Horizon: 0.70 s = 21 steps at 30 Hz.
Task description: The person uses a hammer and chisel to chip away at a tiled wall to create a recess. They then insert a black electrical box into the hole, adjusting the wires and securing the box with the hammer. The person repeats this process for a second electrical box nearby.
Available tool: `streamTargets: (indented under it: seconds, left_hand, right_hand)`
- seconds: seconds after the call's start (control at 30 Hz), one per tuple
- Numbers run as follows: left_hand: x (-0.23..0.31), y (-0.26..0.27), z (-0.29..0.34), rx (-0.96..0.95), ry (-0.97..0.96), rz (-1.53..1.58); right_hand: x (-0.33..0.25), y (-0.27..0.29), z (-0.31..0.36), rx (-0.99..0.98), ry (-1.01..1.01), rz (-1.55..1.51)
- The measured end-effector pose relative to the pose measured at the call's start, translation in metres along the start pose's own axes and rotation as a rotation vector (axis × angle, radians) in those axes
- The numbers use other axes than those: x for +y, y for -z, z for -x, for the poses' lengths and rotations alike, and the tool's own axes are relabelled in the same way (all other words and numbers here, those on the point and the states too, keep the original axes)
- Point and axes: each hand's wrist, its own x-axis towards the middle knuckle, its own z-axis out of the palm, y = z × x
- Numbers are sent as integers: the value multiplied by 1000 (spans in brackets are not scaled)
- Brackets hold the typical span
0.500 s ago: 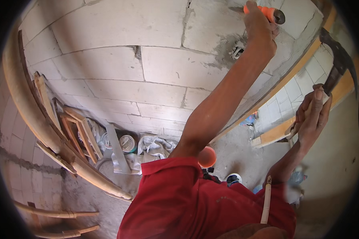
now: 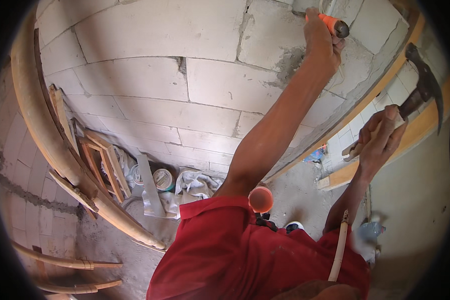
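At the upper right, my left hand [image 2: 319, 37] is closed round the orange grip of a chisel [image 2: 338, 27]. The chisel's dark butt end points right, and its blade end lies close against the pale block wall [image 2: 215, 82], partly hidden by my fingers. My right hand [image 2: 382, 135] grips the handle of a claw hammer [image 2: 426, 86], raised to the right of the chisel and apart from it. Grey mortar patching [image 2: 289, 65] shows on the wall beside my left forearm. A pale cable [image 2: 329, 7] is partly visible just above my left hand.
A large curved wooden pole [image 2: 60, 135] stands at the left. Timber frames [image 2: 102, 160], a tub [image 2: 163, 179] and white sheeting [image 2: 197, 184] lie along the wall's foot. Below me are an orange bucket [image 2: 261, 199] and concrete floor. A wooden board [image 2: 340, 176] edges the right side.
The view has shifted slightly, so the wall sits further right. My right hand and the hammer are a little nearer to the chisel. My left forearm now covers the hole in the wall.
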Motion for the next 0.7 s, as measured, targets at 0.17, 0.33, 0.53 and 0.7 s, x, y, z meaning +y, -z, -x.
streamTargets:
  seconds: [0.17, 0.33, 0.53, 0.7]
  left_hand:
    - [-4, -6, 4, 37, 15, 27]
    - [-9, -11, -4, 61, 16, 89]
    - [13, -21, -7, 182, 5, 106]
    - [-8, -27, -2, 179, 84, 103]
  right_hand:
    - [-31, 43, -22, 179, 436, -20]
    - [36, -26, 3, 45, 221, 145]
    - [-18, -13, -23, 70, 256, 19]
    - [10, -29, -11, 438, 522, -196]
